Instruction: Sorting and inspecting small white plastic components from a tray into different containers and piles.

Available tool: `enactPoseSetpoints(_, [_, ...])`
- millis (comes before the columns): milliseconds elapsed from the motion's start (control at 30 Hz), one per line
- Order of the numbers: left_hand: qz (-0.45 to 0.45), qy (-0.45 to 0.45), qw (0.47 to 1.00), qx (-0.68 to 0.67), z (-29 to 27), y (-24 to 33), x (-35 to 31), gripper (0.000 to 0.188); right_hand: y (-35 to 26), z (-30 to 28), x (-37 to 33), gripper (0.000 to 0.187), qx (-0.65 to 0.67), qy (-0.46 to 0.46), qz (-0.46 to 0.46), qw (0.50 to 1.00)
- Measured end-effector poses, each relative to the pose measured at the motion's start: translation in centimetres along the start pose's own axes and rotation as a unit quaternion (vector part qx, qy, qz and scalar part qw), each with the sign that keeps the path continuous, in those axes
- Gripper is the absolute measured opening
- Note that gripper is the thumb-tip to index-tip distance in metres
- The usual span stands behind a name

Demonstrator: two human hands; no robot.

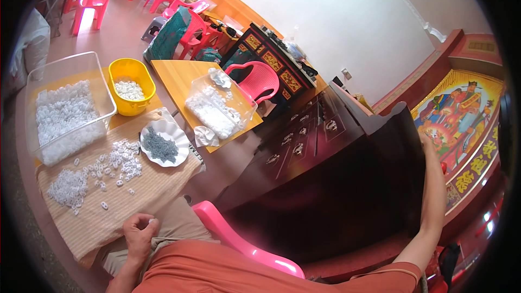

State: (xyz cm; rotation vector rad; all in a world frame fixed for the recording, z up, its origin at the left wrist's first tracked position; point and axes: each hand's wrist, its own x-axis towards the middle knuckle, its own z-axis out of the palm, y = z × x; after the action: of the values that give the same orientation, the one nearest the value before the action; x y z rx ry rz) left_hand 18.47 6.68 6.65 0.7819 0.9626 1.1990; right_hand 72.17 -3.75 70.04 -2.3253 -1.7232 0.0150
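My left hand (139,234) is held over my lap at the table's near edge. Its thumb and forefinger are pinched together on a small whitish piece (152,221), too small to make out fully. Stretched far to the right, my right hand (425,140) is at the end of the dark carved wooden furniture; its fingers are hidden. On the ribbed beige cloth (157,187) lie a heap of small white plastic parts (68,189) and looser white oval two-holed pieces (125,158). A white scalloped dish (179,154) holds small grey parts (159,145).
A clear plastic bin (103,116) of white parts and a yellow bucket (132,109) stand behind the cloth. Another wooden table (168,76) carries a clear box (247,113) of white pieces. A pink chair (249,247) is beside me; the dark wooden furniture (336,184) fills the right.
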Motion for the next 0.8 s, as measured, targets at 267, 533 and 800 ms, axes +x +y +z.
enactPoseSetpoints(267, [0.009,-0.008,1.000,-0.008,0.4,0.4,0.0,0.005,0.5,0.4,0.5,0.030,-0.021,0.015,-0.032,0.999])
enactPoseSetpoints(533, [0.009,-0.024,1.000,0.005,0.1,0.5,0.0,0.006,0.9,1.4,1.0,0.030,-0.037,0.021,-0.064,0.997])
enactPoseSetpoints(800, [-0.045,-0.063,0.995,-0.059,-1.4,-1.1,-0.1,0.019,-5.6,3.2,2.9,0.027,-0.102,0.449,-0.167,0.872])
